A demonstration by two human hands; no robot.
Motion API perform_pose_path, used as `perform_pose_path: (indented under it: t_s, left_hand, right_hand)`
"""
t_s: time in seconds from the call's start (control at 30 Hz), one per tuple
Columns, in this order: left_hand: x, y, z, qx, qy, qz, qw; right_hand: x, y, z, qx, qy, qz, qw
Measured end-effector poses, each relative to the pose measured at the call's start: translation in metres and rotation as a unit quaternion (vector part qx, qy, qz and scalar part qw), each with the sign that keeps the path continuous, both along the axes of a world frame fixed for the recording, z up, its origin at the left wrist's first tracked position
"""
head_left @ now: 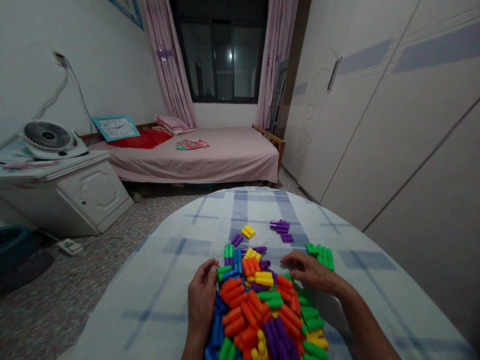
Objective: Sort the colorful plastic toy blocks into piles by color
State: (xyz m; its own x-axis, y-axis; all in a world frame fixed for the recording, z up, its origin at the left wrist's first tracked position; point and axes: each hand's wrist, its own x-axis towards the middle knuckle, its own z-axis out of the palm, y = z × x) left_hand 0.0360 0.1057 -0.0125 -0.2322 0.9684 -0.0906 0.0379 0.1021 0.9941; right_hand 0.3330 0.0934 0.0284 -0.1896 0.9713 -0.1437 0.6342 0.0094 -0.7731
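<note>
A heap of plastic toy pieces shaped like joined bullet-like tubes lies on the table in orange, blue, green, yellow and purple. My left hand rests along the heap's left edge, its fingers loosely bent beside a green piece and blue pieces. Over the heap's upper right side is my right hand, thumb and fingers apart, with nothing visible between them. Just behind it sits a group of green pieces. Farther back lie purple pieces, a yellow piece and another purple piece.
A white and blue checked cloth covers the round table. Beyond stands a bed with a pink sheet. At left, a fan and a white cabinet; a power strip lies on the floor. A wardrobe lines the right.
</note>
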Motion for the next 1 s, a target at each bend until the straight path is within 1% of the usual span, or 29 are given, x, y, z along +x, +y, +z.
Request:
perform_pose_path:
  t_s: [0.1, 0.17, 0.23, 0.3, 0.37, 0.43, 0.5, 0.57, 0.67, 0.77, 0.83, 0.93, 0.97, 1.0]
  left_hand:
    - [-0.001, 0.0, -0.002, 0.005, 0.005, -0.005, 1.0]
    - [-0.001, 0.0, -0.002, 0.007, 0.018, -0.005, 1.0]
    - [-0.001, 0.0, 0.0, 0.009, 0.026, -0.001, 1.0]
    - [0.0, 0.001, 0.002, 0.013, 0.028, 0.003, 1.0]
    - [0.0, 0.001, 0.003, 0.019, 0.028, 0.003, 0.999]
    - [0.0, 0.002, 0.003, 0.025, 0.031, 0.004, 0.999]
    - [0.0, 0.002, 0.001, 0.029, 0.031, 0.001, 0.999]
    - [0.0, 0.003, -0.001, 0.035, 0.029, -0.003, 0.999]
    - [0.0, 0.003, -0.003, 0.044, 0.033, -0.005, 0.998]
    - [0.0, 0.004, -0.003, 0.046, 0.046, 0.002, 0.998]
    - [0.0, 0.004, -0.002, 0.049, 0.055, 0.005, 0.997]
    - [-0.001, 0.005, -0.002, 0.051, 0.063, 0.002, 0.997]
    - [-0.001, 0.005, -0.002, 0.052, 0.066, 0.001, 0.997]
    - [-0.001, 0.005, -0.002, 0.053, 0.069, 0.0, 0.996]
  right_hand:
    - [0.0, -0.007, 0.004, 0.019, -0.039, 0.047, 0.998]
    - [-0.001, -0.008, 0.002, 0.039, -0.074, 0.071, 0.994]
    - [-0.003, -0.007, -0.004, 0.06, -0.112, 0.078, 0.989]
    - [-0.005, -0.006, -0.012, 0.087, -0.151, 0.062, 0.983]
    - [-0.009, -0.008, -0.02, 0.121, -0.177, 0.026, 0.976]
    - [-0.012, -0.014, -0.027, 0.156, -0.179, -0.018, 0.971]
    - [-0.014, -0.024, -0.032, 0.188, -0.154, -0.072, 0.967]
    - [-0.013, -0.036, -0.037, 0.205, -0.123, -0.145, 0.96]
    - [-0.005, -0.049, -0.042, 0.218, -0.105, -0.258, 0.935]
    - [0.009, -0.056, -0.044, 0.234, -0.119, -0.338, 0.904]
    - [0.019, -0.059, -0.043, 0.256, -0.136, -0.371, 0.882]
    - [0.028, -0.065, -0.039, 0.307, -0.171, -0.397, 0.848]
    - [0.029, -0.067, -0.037, 0.32, -0.175, -0.404, 0.839]
    - [0.03, -0.07, -0.034, 0.324, -0.166, -0.407, 0.838]
